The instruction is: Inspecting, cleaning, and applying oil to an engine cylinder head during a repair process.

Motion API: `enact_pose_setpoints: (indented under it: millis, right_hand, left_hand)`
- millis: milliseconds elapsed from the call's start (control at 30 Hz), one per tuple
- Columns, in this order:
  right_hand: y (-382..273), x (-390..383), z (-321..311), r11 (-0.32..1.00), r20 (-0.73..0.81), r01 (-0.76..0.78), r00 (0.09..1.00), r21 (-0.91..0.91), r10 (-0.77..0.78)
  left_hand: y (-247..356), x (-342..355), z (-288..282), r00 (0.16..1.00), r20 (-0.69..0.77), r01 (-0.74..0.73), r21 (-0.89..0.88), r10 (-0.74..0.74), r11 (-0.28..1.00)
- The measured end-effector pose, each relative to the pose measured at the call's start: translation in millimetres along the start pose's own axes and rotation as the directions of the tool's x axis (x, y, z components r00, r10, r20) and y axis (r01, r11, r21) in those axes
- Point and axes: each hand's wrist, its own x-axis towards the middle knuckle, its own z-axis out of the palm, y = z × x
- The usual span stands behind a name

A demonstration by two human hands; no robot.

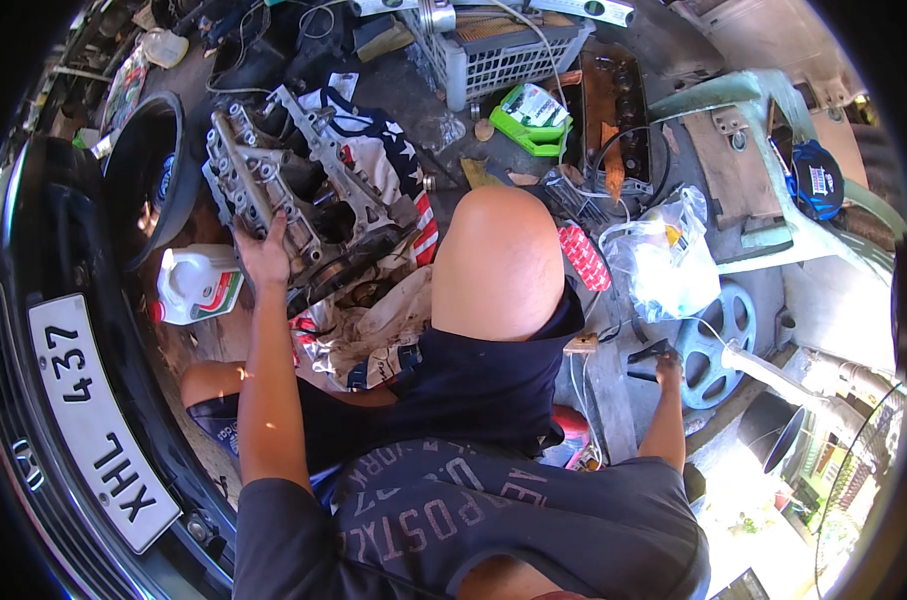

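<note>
Head view, watching from afar: I've got the left hand on a metal engine part, upper left of the frame, thumb and fingers apart; can't tell if that grip's really clamped. Right hand, right of centre, is at some black object, too small to tell its grip. White jug sits just beside the left hand.

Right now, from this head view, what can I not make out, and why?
Head view: whether the right hand grips the dark object; too small.
Head view: palm of the left hand; hidden by its back.
Head view: underside of the metal engine part; hidden by its body.
Head view: contents of the plastic bag; blurred by crumpled plastic.
Head view: rest of the black car; cut off at left.
</note>
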Motion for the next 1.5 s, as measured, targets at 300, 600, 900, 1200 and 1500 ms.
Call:
enact_pose_setpoints:
  millis: [300, 600, 900, 1200, 1500]
  right_hand:
    - [-49, -35, 25, 0.996, -0.245, -0.08, 0.967, -0.036, 0.069]
    - [-19, -24, 97, 0.84, -0.519, -0.056, 0.764, 0.54, 0.384]
    - [23, 17, 120, 0.222, 0.4, -0.449, 0.886, 0.865, 0.236]
    - [-13, -1, 37, -0.103, 0.524, -0.52, 0.851, 0.848, 0.023]
    - [-58, -15, 58, -0.319, 0.334, -0.315, 0.943, 0.894, 0.004]
  left_hand:
    - [-4, -1, 0, 0.999, 0.034, 0.014, -0.099, -0.011, 0.995]
    - [13, -5, -3, 0.999, 0.043, 0.023, -0.104, -0.018, 0.994]
    - [1, 8, 4, 0.997, 0.072, -0.005, -0.11, 0.013, 0.994]
    - [-11, 13, 2, 0.994, 0.111, 0.017, -0.154, 0.0, 0.988]
    - [-115, 57, -35, 0.946, 0.278, -0.244, 0.279, 0.165, 0.929]
